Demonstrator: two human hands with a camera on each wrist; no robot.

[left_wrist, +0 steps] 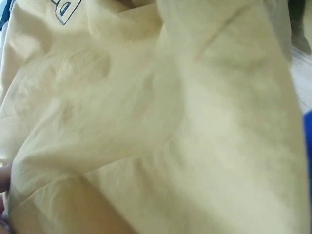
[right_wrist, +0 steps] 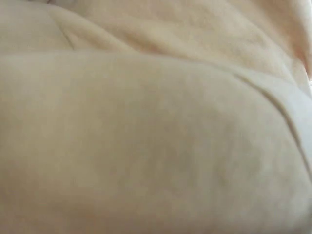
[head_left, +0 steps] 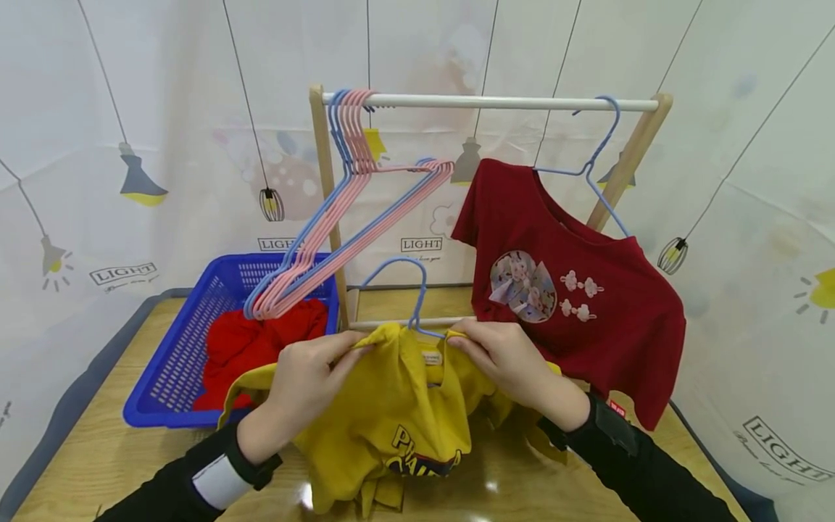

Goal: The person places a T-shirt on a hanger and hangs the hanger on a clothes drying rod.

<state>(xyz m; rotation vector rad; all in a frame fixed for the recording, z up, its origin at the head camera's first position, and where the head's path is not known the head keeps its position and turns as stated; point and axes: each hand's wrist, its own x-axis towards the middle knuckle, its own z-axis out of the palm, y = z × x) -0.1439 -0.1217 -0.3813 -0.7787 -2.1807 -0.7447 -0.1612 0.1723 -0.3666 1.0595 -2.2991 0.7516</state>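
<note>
A yellow shirt (head_left: 391, 406) with dark lettering hangs between my two hands in the head view. Its collar surrounds the neck of a blue hanger (head_left: 420, 290), whose hook sticks up; most of the hanger's body is hidden inside the shirt. My left hand (head_left: 303, 388) pinches the shirt at the shoulder left of the hook. On the other side, my right hand (head_left: 512, 359) pinches the shoulder by the collar, close to the hanger's arm. Yellow cloth (left_wrist: 122, 107) fills the left wrist view, and blurred cloth (right_wrist: 146, 136) covers the right wrist view.
Behind stands a rack with a white rail (head_left: 489, 102). Several pink and blue hangers (head_left: 352, 181) hang at its left, a dark red T-shirt (head_left: 574, 283) on a blue hanger at its right. A blue basket (head_left: 163, 362) holding red cloth (head_left: 261, 341) sits on the wooden table (head_left: 85, 435).
</note>
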